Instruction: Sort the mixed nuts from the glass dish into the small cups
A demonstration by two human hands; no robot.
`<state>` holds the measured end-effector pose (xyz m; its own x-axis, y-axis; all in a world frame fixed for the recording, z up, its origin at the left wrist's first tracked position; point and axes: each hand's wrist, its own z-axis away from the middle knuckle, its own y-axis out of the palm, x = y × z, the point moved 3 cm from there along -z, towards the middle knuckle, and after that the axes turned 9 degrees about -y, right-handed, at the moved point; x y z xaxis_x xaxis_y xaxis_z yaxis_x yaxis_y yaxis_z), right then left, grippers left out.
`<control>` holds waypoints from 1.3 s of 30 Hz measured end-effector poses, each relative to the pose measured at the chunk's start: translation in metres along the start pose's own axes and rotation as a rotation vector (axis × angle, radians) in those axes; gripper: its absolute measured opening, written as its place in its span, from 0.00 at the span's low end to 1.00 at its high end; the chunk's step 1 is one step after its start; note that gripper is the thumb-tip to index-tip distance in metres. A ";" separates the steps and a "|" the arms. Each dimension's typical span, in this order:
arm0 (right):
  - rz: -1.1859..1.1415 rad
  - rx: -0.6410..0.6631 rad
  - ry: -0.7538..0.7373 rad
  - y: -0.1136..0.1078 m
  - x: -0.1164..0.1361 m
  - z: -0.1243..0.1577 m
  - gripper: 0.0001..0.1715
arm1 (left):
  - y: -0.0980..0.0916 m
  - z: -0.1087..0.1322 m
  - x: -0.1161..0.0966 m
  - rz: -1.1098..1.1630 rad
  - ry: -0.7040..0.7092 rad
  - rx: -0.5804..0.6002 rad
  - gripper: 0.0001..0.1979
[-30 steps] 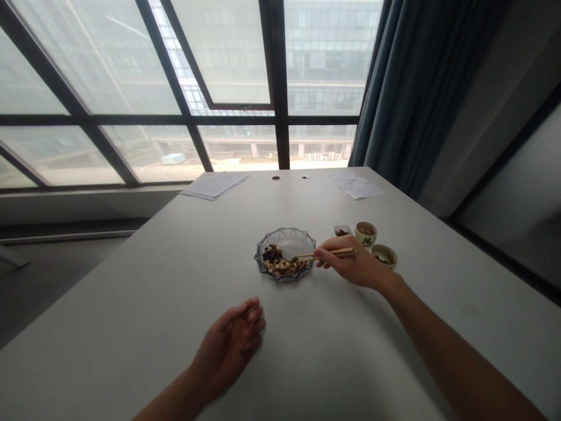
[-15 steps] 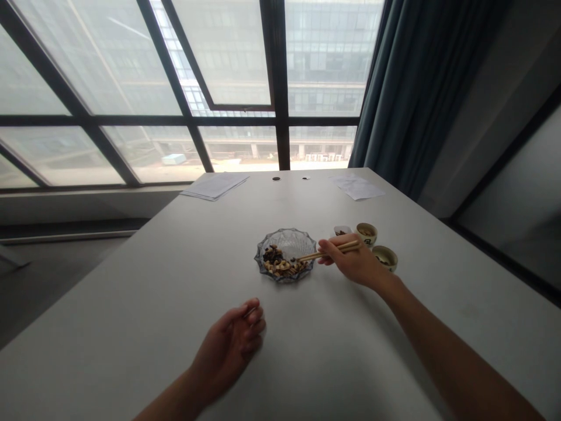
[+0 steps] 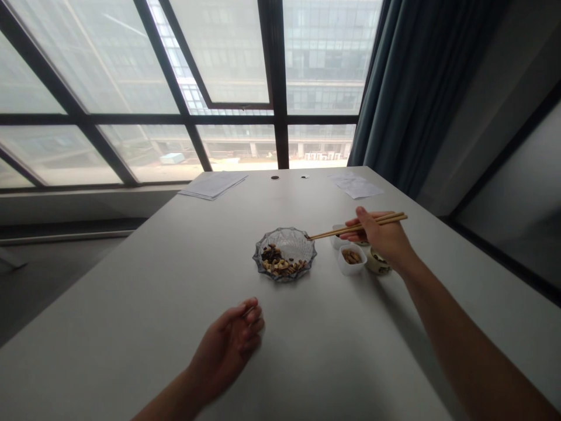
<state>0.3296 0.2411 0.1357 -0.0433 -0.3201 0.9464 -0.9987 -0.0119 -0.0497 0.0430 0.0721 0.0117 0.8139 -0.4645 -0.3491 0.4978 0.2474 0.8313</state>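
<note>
My right hand (image 3: 377, 234) grips a pair of wooden chopsticks (image 3: 350, 228), tilted down to the left. Their tips hold a small dark piece (image 3: 307, 237), perhaps a seed, at the right rim of a scalloped glass bowl (image 3: 310, 260). Mixed nuts and seeds (image 3: 280, 266) lie in the bowl's left and front parts. Beneath my right hand stands a clear plastic cup (image 3: 350, 266) with brown nuts; another clear cup (image 3: 338, 238) and a pale cup (image 3: 377, 263) are partly hidden. My left hand (image 3: 234, 345) is near the bowl's front, fingers loosely curled in, holding nothing visible.
Papers (image 3: 213, 186) lie at the white table's (image 3: 175, 304) far left, and more sheets (image 3: 357, 186) at its far right. Two cable holes (image 3: 275, 178) sit near the back edge. Beyond are windows (image 3: 236, 52) and a dark curtain (image 3: 403, 88).
My right hand has moved right and away from me, lifting the chopsticks' tips from inside the bowl to its right rim. The near plastic cup is uncovered. My left hand barely moved.
</note>
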 end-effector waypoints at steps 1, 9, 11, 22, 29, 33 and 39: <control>0.005 0.037 0.026 0.003 -0.004 0.000 0.28 | 0.000 0.000 0.000 -0.002 0.001 0.000 0.05; 0.059 0.106 0.072 0.011 -0.014 0.003 0.26 | -0.003 -0.002 0.000 0.008 -0.010 0.019 0.03; 0.057 0.100 0.073 0.010 -0.010 0.004 0.26 | -0.003 -0.002 0.000 0.008 -0.009 0.022 0.03; 0.102 0.229 0.022 0.024 -0.028 0.009 0.28 | -0.004 -0.001 0.000 0.003 -0.007 0.036 0.03; 0.149 0.227 -0.008 0.032 -0.029 0.014 0.28 | -0.004 -0.002 -0.001 -0.002 -0.009 0.040 0.02; 0.138 0.132 -0.022 0.027 -0.016 0.014 0.30 | -0.003 -0.002 -0.001 0.000 -0.009 0.048 0.03; 0.144 -0.092 -0.173 -0.008 0.017 0.003 0.27 | -0.004 -0.002 -0.001 0.007 -0.008 0.049 0.04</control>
<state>0.3371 0.2327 0.1513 -0.1877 -0.4703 0.8623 -0.9812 0.1292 -0.1432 0.0411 0.0733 0.0076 0.8147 -0.4694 -0.3403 0.4769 0.2087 0.8538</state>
